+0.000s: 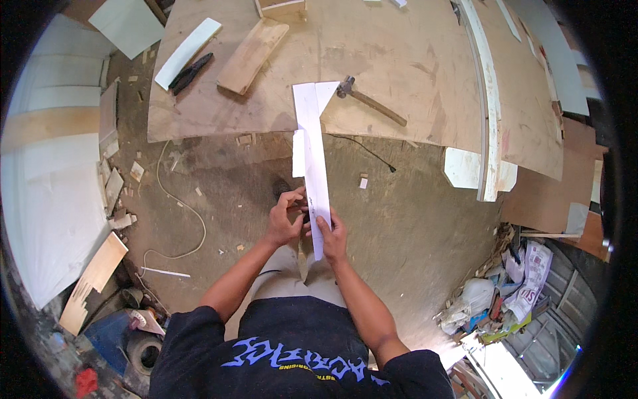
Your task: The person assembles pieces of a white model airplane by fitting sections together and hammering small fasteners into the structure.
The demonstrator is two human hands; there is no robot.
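A long white strip with angled cutouts [318, 159], like a thin board or template, points away from me, its far end over the table edge. My right hand [335, 239] is closed around its near end, thumb on top. Beside the strip's left edge, my left hand [287, 223] has its fingers curled in. Something small and dark shows between that hand and the strip, too hidden to name. A hammer with a wooden handle [375, 106] lies on the table, its head close to the strip's far end.
On the wooden table [412, 60] lie a wooden block [254, 56], a white strip [188, 53], a dark tool [191, 74] and a long pale rail [490, 100]. A cable [179, 199] winds over the floor among scraps. Bags [525, 279] are piled at right.
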